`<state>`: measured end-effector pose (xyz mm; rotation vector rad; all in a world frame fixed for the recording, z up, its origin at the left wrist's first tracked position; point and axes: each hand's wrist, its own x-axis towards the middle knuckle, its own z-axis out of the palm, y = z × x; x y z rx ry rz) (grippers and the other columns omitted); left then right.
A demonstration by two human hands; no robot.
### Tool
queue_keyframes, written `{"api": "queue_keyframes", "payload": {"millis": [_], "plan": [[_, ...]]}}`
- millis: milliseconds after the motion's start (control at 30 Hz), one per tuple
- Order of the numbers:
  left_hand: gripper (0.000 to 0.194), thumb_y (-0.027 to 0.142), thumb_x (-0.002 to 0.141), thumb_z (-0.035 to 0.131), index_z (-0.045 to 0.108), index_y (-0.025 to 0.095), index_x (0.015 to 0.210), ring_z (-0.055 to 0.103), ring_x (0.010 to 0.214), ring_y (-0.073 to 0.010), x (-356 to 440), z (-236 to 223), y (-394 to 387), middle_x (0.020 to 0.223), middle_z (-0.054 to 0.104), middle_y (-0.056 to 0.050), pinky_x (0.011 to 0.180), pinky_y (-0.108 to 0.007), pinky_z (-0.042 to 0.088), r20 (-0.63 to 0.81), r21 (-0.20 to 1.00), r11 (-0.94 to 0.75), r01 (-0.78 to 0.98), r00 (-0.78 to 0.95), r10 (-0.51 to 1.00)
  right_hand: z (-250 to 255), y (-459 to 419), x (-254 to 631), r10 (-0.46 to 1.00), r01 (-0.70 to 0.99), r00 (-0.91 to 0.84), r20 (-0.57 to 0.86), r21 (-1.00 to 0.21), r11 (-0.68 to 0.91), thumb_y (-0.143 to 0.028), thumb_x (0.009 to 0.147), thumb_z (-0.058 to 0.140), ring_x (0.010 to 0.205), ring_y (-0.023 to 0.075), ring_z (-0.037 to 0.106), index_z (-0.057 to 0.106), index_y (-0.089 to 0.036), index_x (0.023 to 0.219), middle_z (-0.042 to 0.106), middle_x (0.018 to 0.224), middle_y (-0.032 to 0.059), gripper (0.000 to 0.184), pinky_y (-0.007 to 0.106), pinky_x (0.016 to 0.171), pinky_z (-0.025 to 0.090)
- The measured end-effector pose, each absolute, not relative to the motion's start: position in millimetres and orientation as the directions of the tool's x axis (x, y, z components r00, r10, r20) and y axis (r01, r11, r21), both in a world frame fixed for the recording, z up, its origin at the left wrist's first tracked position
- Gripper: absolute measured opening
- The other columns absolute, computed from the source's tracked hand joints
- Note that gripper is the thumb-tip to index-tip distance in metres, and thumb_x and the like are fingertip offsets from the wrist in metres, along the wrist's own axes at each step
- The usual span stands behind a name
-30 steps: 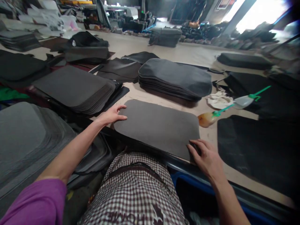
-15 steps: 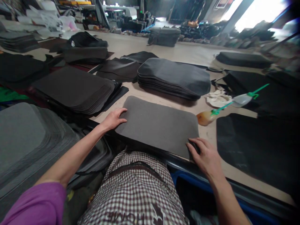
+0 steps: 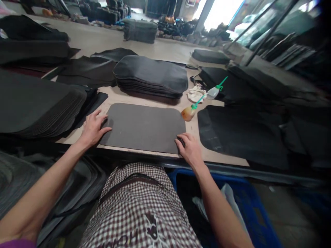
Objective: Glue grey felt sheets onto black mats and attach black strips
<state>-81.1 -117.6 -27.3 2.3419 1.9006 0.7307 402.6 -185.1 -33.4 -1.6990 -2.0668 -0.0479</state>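
A flat grey panel with rounded corners [image 3: 144, 127] lies on the table just in front of me. At its left edge is my left hand [image 3: 92, 128], fingers spread, with the thumb resting on the panel's lower left part. My right hand [image 3: 190, 148] is at the lower right corner, thumb and fingers apart and curved against the edge. Neither hand is closed round the panel. Just beyond its upper right corner lies a squeeze bottle with amber liquid and a green nozzle [image 3: 188, 113].
Behind the panel sits a stack of black rounded pieces [image 3: 151, 74]. A dark stack [image 3: 38, 103] stands at left, and black sheets [image 3: 240, 134] lie at right. A second bottle [image 3: 213, 92] rests by a crumpled white cloth [image 3: 196, 93]. A blue crate [image 3: 248, 203] is below the table edge.
My view has swung to the right, so everything appears shifted left. The panel now sits squarer to the table edge, and both hands remain at its two ends.
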Motion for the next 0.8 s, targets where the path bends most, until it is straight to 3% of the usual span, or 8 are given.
{"api": "queue_keyframes", "payload": {"millis": [167, 367, 467, 567, 667, 800], "plan": [[0.055, 0.048, 0.091, 0.068, 0.058, 0.022, 0.139, 0.041, 0.145, -0.0371, -81, -33, -96, 0.157, 0.042, -0.015, 0.122, -0.055, 0.033, 0.338, 0.363, -0.290, 0.886, 0.165, 0.927, -34, -186, 394, 0.923, 0.958, -0.087, 0.376, -0.221, 0.181, -0.040, 0.106, 0.049, 0.110, 0.0319, 0.059, 0.072, -0.019, 0.121, 0.068, 0.123, 0.0142, 0.035, 0.045, 0.099, 0.049], [0.053, 0.044, 0.100, 0.053, 0.053, 0.014, 0.144, 0.041, 0.147, -0.0381, -46, -18, -108, 0.156, 0.045, -0.024, 0.123, -0.057, 0.032, 0.348, 0.391, -0.243, 0.888, 0.101, 0.932, -36, -185, 395, 0.912, 0.964, -0.114, 0.395, -0.176, 0.197, -0.039, 0.106, 0.049, 0.109, 0.0311, 0.058, 0.072, -0.019, 0.121, 0.068, 0.124, 0.0133, 0.034, 0.044, 0.097, 0.049], [0.060, 0.051, 0.104, 0.045, 0.045, 0.018, 0.154, 0.035, 0.154, -0.0331, 8, -4, -125, 0.164, 0.040, -0.020, 0.125, -0.052, 0.029, 0.375, 0.334, -0.422, 0.843, 0.292, 0.880, -37, -184, 397, 0.899, 0.968, -0.135, 0.416, -0.137, 0.209, -0.040, 0.107, 0.048, 0.106, 0.0302, 0.059, 0.072, -0.019, 0.119, 0.069, 0.122, 0.0124, 0.034, 0.043, 0.094, 0.051], [0.072, 0.065, 0.103, 0.038, 0.035, 0.023, 0.162, 0.026, 0.160, -0.0286, 59, -2, -133, 0.172, 0.030, -0.014, 0.128, -0.052, 0.023, 0.266, 0.184, -0.610, 0.771, 0.558, 0.786, -40, -183, 398, 0.879, 0.964, -0.160, 0.449, -0.119, 0.236, -0.042, 0.107, 0.047, 0.104, 0.0299, 0.060, 0.072, -0.018, 0.119, 0.069, 0.120, 0.0130, 0.036, 0.044, 0.094, 0.052], [0.080, 0.074, 0.100, 0.028, 0.035, 0.024, 0.163, 0.023, 0.161, -0.0281, 82, -11, -131, 0.174, 0.026, -0.011, 0.128, -0.054, 0.020, 0.152, 0.087, -0.637, 0.766, 0.621, 0.769, -44, -182, 400, 0.868, 0.957, -0.162, 0.469, -0.138, 0.253, -0.044, 0.108, 0.047, 0.105, 0.0304, 0.061, 0.072, -0.019, 0.119, 0.069, 0.121, 0.0127, 0.037, 0.045, 0.095, 0.052], [0.083, 0.076, 0.099, 0.026, 0.038, 0.025, 0.162, 0.026, 0.160, -0.0283, 80, -23, -133, 0.173, 0.027, -0.012, 0.128, -0.054, 0.019, 0.116, 0.054, -0.624, 0.779, 0.616, 0.779, -46, -184, 400, 0.879, 0.953, -0.120, 0.461, -0.195, 0.232, -0.043, 0.107, 0.049, 0.108, 0.0312, 0.061, 0.072, -0.022, 0.119, 0.068, 0.122, 0.0118, 0.034, 0.047, 0.096, 0.052]]}}
